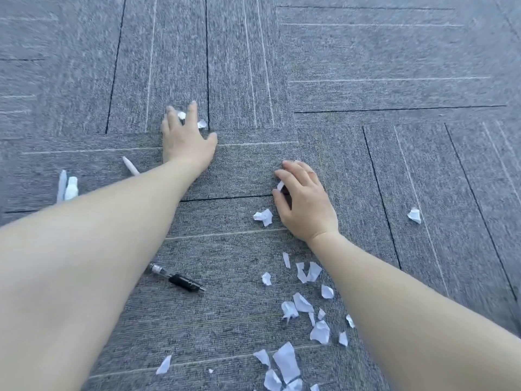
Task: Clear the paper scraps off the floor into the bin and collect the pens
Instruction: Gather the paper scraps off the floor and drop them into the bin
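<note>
1. The left hand (186, 136) is reached far forward, palm down on the carpet floor (366, 66), fingers spread apart; it grips nothing that I can see
2. Two small paper scraps lie at its fingertips: one scrap (181, 115) shows between the fingers, another (202, 124) lies just beside the index finger on the thumb side. Both sit ahead of the palm, so I judge the coming move to be a rake or pinch back toward the body
3. The right hand (304, 201) is nearer the body, also low on the floor, fingers curled. A white sliver (280, 185) shows between thumb and forefinger; it looks pinched, though I cannot tell how firmly
4. A crumpled scrap (264, 217) lies just beside the right thumb, toward the left arm, so the right hand is plainly the nearer one for it
5. The main litter of scraps (303, 303) lies behind the right hand, along the inner side of that forearm, running toward the bottom edge. One stray scrap (414, 215) lies well apart to the right
6. A black pen (177, 277) lies between the forearms, its long axis slanting from the left arm toward lower right, tip end partly hidden. A white pen (130, 165) pokes out from under the left forearm; two more white pen-like items (67, 187) lie further left
7. No bin is in view
</note>
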`<state>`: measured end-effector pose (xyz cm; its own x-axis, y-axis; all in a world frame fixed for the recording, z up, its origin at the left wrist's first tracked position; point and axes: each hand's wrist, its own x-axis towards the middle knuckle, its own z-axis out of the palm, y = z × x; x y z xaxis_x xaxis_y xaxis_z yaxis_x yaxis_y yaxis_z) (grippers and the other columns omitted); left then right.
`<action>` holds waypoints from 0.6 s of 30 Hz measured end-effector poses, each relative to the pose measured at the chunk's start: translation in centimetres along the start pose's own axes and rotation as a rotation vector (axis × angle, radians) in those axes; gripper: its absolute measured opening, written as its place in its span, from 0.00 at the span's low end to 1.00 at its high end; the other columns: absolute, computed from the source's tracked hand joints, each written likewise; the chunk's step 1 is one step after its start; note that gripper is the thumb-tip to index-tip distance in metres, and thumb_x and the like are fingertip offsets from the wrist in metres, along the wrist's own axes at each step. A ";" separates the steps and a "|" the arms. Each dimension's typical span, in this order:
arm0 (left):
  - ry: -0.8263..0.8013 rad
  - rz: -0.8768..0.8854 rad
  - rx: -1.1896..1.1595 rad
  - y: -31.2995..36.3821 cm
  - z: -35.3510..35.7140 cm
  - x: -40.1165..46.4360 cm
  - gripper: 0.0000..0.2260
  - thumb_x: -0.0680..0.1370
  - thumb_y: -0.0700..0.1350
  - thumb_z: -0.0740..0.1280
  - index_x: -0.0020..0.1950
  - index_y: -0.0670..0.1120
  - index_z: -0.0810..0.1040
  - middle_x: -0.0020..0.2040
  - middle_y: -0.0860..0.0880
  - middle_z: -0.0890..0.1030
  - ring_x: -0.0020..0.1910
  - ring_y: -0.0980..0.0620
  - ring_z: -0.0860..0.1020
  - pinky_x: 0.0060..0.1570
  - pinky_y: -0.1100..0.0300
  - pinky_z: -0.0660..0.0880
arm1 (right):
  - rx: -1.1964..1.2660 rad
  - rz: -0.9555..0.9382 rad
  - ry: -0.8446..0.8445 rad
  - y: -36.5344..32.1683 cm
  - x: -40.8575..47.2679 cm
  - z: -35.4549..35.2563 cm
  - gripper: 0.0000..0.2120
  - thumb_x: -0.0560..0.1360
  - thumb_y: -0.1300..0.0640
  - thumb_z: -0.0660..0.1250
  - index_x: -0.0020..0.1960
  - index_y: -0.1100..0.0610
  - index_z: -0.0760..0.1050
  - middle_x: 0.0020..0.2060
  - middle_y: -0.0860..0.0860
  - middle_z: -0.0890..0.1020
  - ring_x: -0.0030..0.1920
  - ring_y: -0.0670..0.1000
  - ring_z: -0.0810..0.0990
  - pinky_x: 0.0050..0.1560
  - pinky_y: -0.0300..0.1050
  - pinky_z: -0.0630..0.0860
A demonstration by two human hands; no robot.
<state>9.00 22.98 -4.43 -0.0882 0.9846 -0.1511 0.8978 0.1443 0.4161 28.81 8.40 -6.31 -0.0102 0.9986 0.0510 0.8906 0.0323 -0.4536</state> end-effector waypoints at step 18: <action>-0.026 0.727 -0.235 0.6 3.8 -12.7 0.09 0.75 0.37 0.63 0.48 0.41 0.83 0.49 0.45 0.81 0.51 0.47 0.75 0.57 0.59 0.70 | 0.109 -0.018 -0.002 1.1 -0.3 -0.6 0.17 0.78 0.63 0.60 0.66 0.60 0.75 0.68 0.52 0.74 0.72 0.55 0.65 0.72 0.50 0.62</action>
<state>12.33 10.15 -5.64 0.5021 0.8379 0.2140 0.6106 -0.5187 0.5984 30.06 8.08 -6.27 -0.0269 0.9980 0.0581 0.8353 0.0543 -0.5471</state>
